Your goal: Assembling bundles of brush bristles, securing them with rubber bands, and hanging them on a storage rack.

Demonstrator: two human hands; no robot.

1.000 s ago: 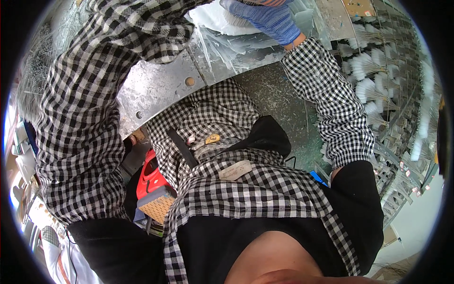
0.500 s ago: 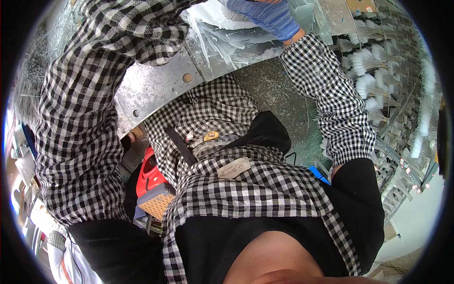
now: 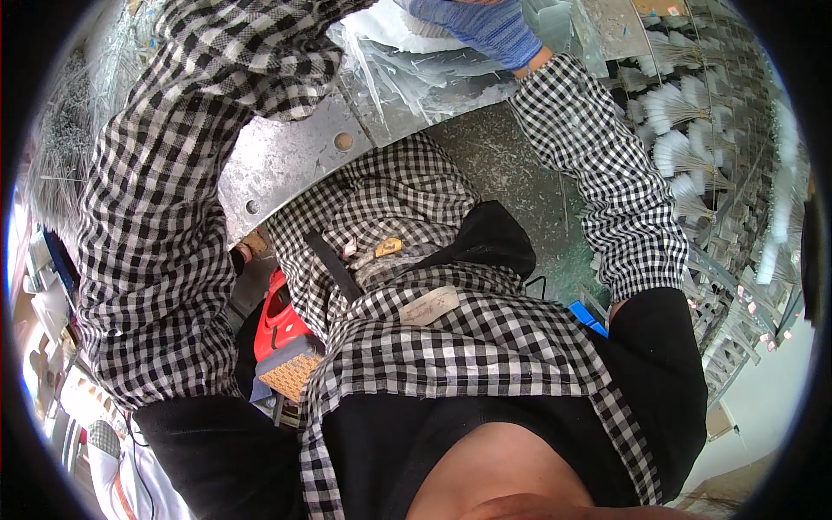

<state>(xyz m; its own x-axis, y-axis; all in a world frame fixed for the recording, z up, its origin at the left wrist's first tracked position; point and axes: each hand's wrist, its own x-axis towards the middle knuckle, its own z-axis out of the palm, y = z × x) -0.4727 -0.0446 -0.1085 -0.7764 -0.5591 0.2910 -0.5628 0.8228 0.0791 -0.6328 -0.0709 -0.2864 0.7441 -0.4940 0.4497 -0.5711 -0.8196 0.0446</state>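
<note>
At the top edge my right hand [image 3: 481,30], in a blue knitted glove, rests over a white brush-like clump [image 3: 420,35] lying among clear, whitish sheets or strips [image 3: 407,82]. Its fingers are cut off by the picture's edge, so their grip does not show. My left forearm, in a black-and-white checked sleeve [image 3: 165,191], bends up and across to the top; the hand itself lies beyond the edge. A sliver of pinkish skin tone shows above the blue glove, too little to tell what it belongs to.
A metal worktop [image 3: 286,152] with round holes spans the top, its front edge above my checked apron [image 3: 451,355]. Racks of white-tipped wire bundles [image 3: 685,104] stand at right. More fine strands [image 3: 56,165] hang at left. Below left is a red object [image 3: 279,325].
The blue-gloved right hand has shifted slightly left. My left sleeve has moved a little to the right. The whole view has shifted slightly; otherwise things stay in place.
</note>
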